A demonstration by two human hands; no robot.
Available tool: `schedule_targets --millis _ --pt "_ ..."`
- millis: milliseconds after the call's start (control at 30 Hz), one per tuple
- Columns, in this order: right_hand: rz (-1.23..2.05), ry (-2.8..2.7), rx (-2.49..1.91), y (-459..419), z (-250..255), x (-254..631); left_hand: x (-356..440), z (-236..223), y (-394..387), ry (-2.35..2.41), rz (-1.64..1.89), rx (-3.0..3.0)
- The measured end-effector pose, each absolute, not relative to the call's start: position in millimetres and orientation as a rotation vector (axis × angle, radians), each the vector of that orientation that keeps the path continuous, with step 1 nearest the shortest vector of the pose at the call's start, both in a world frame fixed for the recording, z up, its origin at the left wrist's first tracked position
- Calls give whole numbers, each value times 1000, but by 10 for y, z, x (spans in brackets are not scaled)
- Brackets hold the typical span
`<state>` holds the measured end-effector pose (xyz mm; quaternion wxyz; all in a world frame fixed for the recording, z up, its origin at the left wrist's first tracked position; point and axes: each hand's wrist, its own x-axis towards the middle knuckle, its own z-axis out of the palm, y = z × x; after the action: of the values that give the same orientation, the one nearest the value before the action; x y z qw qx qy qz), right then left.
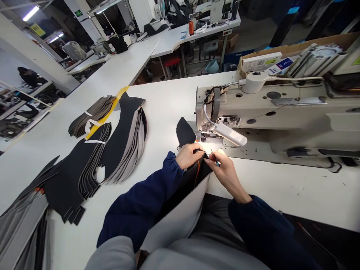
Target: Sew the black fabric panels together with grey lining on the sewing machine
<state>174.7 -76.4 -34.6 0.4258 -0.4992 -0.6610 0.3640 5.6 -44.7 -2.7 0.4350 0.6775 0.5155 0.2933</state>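
Pinches a black fabric piece point(188, 180) between the clamped fingers of the left hand point(188, 155). Grips a slim pointed tool point(216, 162) in the closed fingers of the right hand point(226, 172), touching the same fabric. Holds this fabric, marked with an orange line point(198, 168), over the lap, just in front of the sewing machine point(284, 116) and its small lamp point(230, 134). Farther left, on the white worktop point(161, 99), has stacked dark panels point(119, 135) beside a yellow strip point(111, 111).

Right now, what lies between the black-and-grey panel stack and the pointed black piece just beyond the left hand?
In the head view, bare white tabletop separates the panel stack from the pointed piece.
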Motion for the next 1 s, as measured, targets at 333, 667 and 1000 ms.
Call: schedule_targets --millis 333,667,1000 --pt "898 -1529 -1258 -925 -236 1764 24 61 -391 1089 543 1807" --pt "1421 -909 -1298 -770 -369 1760 4 -134 -341 1133 606 1557" --pt "1684 -722 -1205 -749 -433 1832 85 -319 -418 931 746 1070"
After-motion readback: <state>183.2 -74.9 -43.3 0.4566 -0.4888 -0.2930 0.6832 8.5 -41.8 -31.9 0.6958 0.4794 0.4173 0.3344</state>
